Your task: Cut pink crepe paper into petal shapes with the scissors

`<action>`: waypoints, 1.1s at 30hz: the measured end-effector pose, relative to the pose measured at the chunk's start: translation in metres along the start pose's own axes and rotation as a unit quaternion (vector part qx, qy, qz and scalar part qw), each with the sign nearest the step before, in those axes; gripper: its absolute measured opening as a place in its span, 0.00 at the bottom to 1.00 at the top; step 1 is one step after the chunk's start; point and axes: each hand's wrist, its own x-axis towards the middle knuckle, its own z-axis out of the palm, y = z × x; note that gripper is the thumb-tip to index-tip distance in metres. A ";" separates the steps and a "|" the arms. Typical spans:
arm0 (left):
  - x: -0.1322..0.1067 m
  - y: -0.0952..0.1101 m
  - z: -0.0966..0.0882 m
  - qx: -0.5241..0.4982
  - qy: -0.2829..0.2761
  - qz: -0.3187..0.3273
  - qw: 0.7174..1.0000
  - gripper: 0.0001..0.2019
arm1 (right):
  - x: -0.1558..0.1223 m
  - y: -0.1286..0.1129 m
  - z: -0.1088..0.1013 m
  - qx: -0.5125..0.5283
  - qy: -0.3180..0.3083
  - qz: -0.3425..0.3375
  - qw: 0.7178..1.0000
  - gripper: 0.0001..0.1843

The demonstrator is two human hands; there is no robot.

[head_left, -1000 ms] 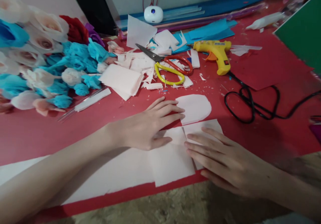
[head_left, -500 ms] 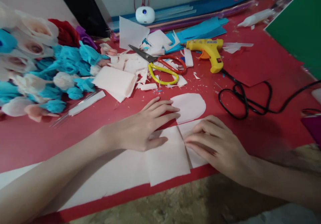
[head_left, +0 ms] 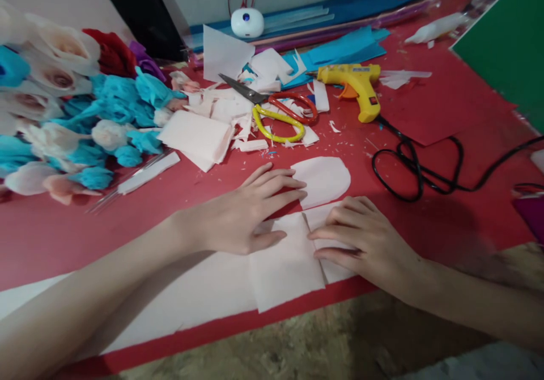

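One squarish panel (head_left: 289, 275) of pale paper lies toward the right end of a long paper strip (head_left: 191, 289), whose long axis goes between eight and nine o'clock, along the near side of the red bench (head_left: 429, 227). The right edge of this panel runs from about half past eleven to half past five. The right hand (head_left: 369, 249) is the nearer one to this edge, with fingers half bent on its three o'clock side; whether thumb and forefinger pinch the paper, I cannot tell. The left hand (head_left: 244, 215) lies spread and grasps nothing, its thumb on the panel and its fingertips on a rounded paper piece (head_left: 328, 178), which is toward one o'clock from the panel.
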 end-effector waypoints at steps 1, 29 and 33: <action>0.000 0.000 0.000 0.000 0.000 0.000 1.000 0.27 | -0.001 0.001 -0.002 -0.002 -0.009 -0.003 1.000 0.08; 0.000 -0.001 0.000 0.006 0.004 0.006 1.000 0.28 | -0.018 -0.006 -0.008 -0.038 -0.053 -0.051 0.997 0.17; 0.000 -0.001 0.000 0.010 0.002 0.002 1.000 0.28 | -0.013 -0.010 -0.005 -0.051 0.012 -0.073 0.996 0.10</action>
